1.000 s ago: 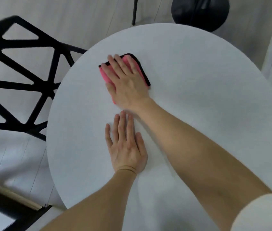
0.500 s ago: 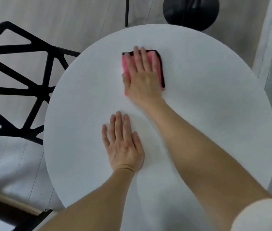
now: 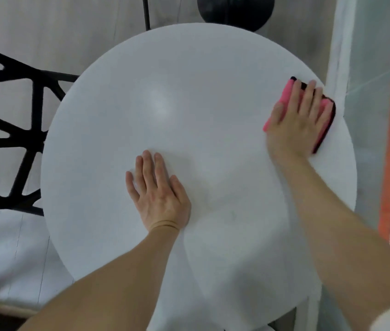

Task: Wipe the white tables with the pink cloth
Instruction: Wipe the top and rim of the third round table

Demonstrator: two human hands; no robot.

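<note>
Logging left to right. At 9 o'clock of the frame I am seeing a black chair [image 3: 10, 130] with an open lattice back, standing just beside the round white surface [image 3: 189, 91].

The left hand [image 3: 158, 194] is lying flat, palm down, near the middle of the surface toward 7 o'clock. Its grip is holding nothing; the fingers are straight and close together. I am reading it as a brace only.

The right hand [image 3: 296, 123] is pressing on the pink cloth [image 3: 284, 96] at 3 o'clock on the surface, right at the rim. Fingers are spread loosely over the folded cloth, palm bearing down, not pinching it. A dark edge of the cloth is showing beyond the fingertips and along the hand's outer side, and appears to be reaching the rim.

Step in hand, as I am judging it: mid-wipe, working the right edge of this table. Next move is probably calling for a sweep back along the rim or inward, keeping even pressure so the cloth is not sliding off the edge.

At 12 o'clock a black round base [image 3: 234, 10] is sitting on the floor beyond the table.

Writing, brands, labels: I am finding none readable.
</note>
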